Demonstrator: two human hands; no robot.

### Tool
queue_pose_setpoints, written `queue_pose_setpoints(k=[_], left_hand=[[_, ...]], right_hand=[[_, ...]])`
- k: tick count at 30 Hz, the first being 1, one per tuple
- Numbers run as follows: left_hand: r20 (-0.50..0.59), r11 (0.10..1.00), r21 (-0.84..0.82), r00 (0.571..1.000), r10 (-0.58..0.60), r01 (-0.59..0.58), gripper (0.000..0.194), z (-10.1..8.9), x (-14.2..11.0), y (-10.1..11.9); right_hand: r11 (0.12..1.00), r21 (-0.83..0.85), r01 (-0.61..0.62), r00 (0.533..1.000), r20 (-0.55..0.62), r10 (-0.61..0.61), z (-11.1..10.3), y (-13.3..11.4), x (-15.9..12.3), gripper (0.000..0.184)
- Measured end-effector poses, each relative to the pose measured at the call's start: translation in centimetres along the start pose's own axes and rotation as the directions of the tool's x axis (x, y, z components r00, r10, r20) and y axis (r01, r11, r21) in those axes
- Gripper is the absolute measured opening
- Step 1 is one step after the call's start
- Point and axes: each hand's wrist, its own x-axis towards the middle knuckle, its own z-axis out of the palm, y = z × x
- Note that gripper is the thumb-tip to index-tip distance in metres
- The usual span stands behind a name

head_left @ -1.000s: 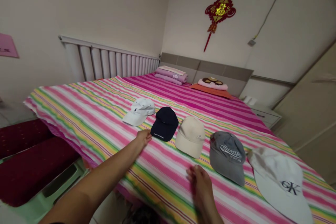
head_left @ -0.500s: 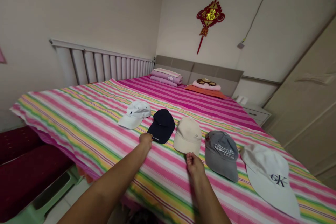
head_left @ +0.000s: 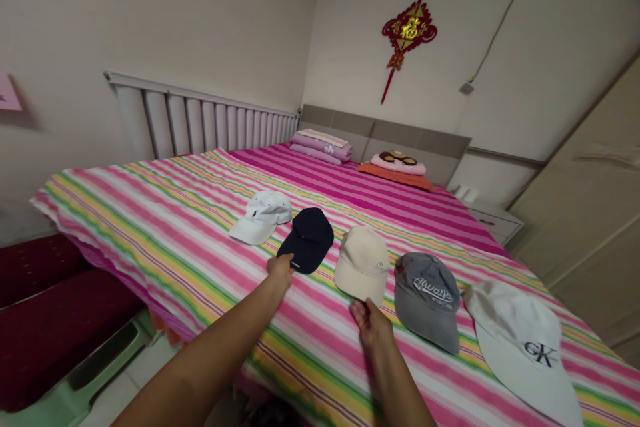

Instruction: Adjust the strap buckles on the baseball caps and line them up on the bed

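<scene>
Several baseball caps lie in a slanting row across the striped bed cover. My left hand (head_left: pixel 281 269) pinches the brim of the navy cap (head_left: pixel 311 237) at its near left edge. Just below the brim of the beige cap (head_left: pixel 363 260) is my right hand (head_left: pixel 373 325), palm partly up and fingers apart, with a fingertip at or touching the brim edge. To the left of the navy cap rests a white cap (head_left: pixel 265 213) with a small dark logo. Right of the beige one come a grey cap (head_left: pixel 427 297) with white lettering and a larger white cap (head_left: pixel 525 340) marked CK.
The bed cover (head_left: pixel 150 203) hangs over the near edge. Dark red padded seats (head_left: pixel 70 333) on green stools stand at the left. Folded bedding (head_left: pixel 323 147) lies near the headboard (head_left: pixel 415 143). A radiator (head_left: pixel 200 120) lines the left wall; a nightstand (head_left: pixel 495 221) stands at the far right.
My right hand moved forward to the beige cap's brim, then drew back slightly. My left hand stays at the navy cap, whose brim has shifted slightly left. The view also shifted.
</scene>
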Motion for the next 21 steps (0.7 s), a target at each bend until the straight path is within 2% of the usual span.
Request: queue_pose_setpoints(k=[3,5,8,11,15,21], left_hand=[[0.061,0.989,-0.018,0.987,-0.147,0.149,0.026,0.5,-0.5,-0.1],[0.118,0.977,-0.043,0.973,-0.201,0.207,0.026,0.7,-0.8,-0.1],[0.199,0.968,-0.07,0.954,-0.224,0.242,0.025,0.8,-1.2,0.2],[0.233,0.968,-0.074,0.948,-0.217,0.24,0.023,0.8,-1.2,0.4],[0.159,0.983,-0.041,0.972,-0.172,0.181,0.024,1.1,-1.1,0.1],[-0.006,0.997,0.038,0.998,-0.064,0.065,0.027,1.3,-1.1,-1.0]], right_hand=[[0.997,-0.065,-0.032,0.996,0.085,0.037,0.6,0.3,-1.3,0.011],[0.993,-0.114,-0.042,0.987,0.151,0.059,1.5,0.5,-2.0,0.015],[0.982,-0.183,-0.05,0.966,0.241,0.094,3.4,0.9,-2.4,0.019],[0.97,-0.238,-0.057,0.947,0.293,0.128,5.2,1.6,-2.1,0.017],[0.961,-0.274,-0.045,0.943,0.306,0.132,6.0,2.8,-1.5,0.017],[0.966,-0.259,0.0,0.94,0.328,0.088,5.3,3.6,-1.6,0.018]])
